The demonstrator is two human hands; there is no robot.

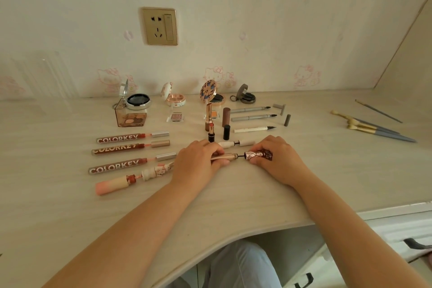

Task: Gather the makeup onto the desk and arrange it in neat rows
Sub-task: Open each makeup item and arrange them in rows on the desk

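- A pale wooden desk (233, 194) is seen from above, set against a wall papered with faint pink cartoon cats; a gold wall socket (160, 26) is fixed above it.
- Four open compacts (138, 100) are lined up along the back edge.
- Three lip gloss tubes (117, 139) marked COLORKEY are laid in a column at the left, their caps pulled off just beside them.
- Makeup brushes (378, 130) are left well apart at the far right.
- Three uncapped eyeliner pens (251, 109) are stacked in a row right of centre.
- The left hand (196, 161) is curled around a rose-gold wand handle (228, 156).
- The right hand (277, 159) is curled around a patterned dark red tube (259, 155); the wand is held just out of its mouth, low over the desk.
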